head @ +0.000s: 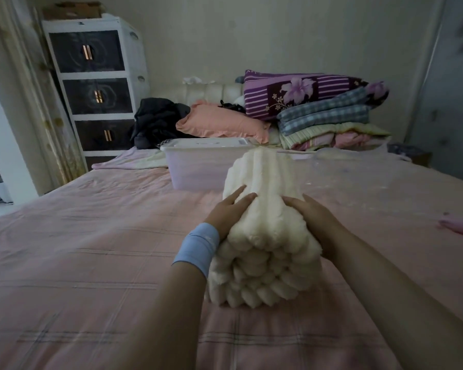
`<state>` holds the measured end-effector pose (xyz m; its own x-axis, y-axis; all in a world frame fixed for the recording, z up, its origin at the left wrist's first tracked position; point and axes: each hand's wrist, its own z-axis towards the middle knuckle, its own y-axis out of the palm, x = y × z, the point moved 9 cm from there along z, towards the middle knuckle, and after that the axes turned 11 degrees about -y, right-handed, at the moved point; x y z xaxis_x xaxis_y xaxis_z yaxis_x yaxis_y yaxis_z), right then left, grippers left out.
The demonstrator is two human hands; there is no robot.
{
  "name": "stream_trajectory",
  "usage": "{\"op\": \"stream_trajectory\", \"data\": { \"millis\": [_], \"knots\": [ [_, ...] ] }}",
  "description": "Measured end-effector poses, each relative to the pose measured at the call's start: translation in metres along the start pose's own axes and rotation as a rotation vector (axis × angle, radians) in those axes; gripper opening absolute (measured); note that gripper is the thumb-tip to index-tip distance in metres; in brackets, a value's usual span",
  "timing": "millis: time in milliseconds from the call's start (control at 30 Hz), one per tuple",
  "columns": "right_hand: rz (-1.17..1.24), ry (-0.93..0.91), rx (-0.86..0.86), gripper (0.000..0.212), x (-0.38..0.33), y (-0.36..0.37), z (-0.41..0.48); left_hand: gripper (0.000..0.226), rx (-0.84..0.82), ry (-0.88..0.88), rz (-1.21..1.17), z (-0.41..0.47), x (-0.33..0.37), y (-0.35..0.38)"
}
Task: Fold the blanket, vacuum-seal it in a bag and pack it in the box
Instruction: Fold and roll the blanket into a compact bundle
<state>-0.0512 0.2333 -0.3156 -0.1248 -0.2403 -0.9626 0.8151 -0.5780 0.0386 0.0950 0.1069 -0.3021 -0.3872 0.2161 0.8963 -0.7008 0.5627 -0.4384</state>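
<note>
- Mid-bed, head view: cream ribbed blanket (265,236) sits folded into a thick bundle on the pink bed (91,236), so folding looks approx. done.
- Left hand (229,209): fingers straight, pressing the top-left of the bundle.
- Right hand (313,220): cups the right flank; grip vs. press, can't tell.
- Box (195,169) just behind, lid on, nothing packed yet.
- Bag not clearly visible; sealing & packing prob. still to do.

A home bedroom: bed (91,249), pillows (222,125), folded quilts (329,121), drawer cabinet (91,86).
</note>
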Motion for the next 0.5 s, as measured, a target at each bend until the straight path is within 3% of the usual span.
{"op": "stream_trajectory", "data": {
  "millis": [67, 133, 233, 300, 400, 500],
  "knots": [
    [-0.1, -0.048, 0.082, 0.041, -0.023, -0.039, -0.003, 0.055, -0.059, 0.032, -0.028, 0.003, 0.016, 0.031],
    [-0.266, -0.062, 0.119, 0.062, -0.036, -0.071, 0.0, 0.053, -0.132, 0.045, -0.068, 0.005, 0.026, 0.058],
    [-0.508, 0.129, 0.048, 0.103, -0.006, -0.093, 0.009, 0.06, -0.227, 0.006, 0.048, 0.008, 0.027, 0.091],
    [-0.6, 0.166, 0.057, 0.105, 0.019, -0.1, 0.012, 0.068, -0.246, 0.021, 0.167, 0.012, 0.027, 0.1],
    [-0.628, 0.09, 0.039, 0.095, 0.034, -0.087, 0.019, 0.054, -0.187, -0.018, 0.284, 0.019, 0.02, 0.084],
    [-0.636, 0.104, -0.013, 0.097, 0.035, -0.077, 0.023, 0.042, 0.087, 0.167, 0.365, 0.009, 0.05, 0.06]
  ]
}}
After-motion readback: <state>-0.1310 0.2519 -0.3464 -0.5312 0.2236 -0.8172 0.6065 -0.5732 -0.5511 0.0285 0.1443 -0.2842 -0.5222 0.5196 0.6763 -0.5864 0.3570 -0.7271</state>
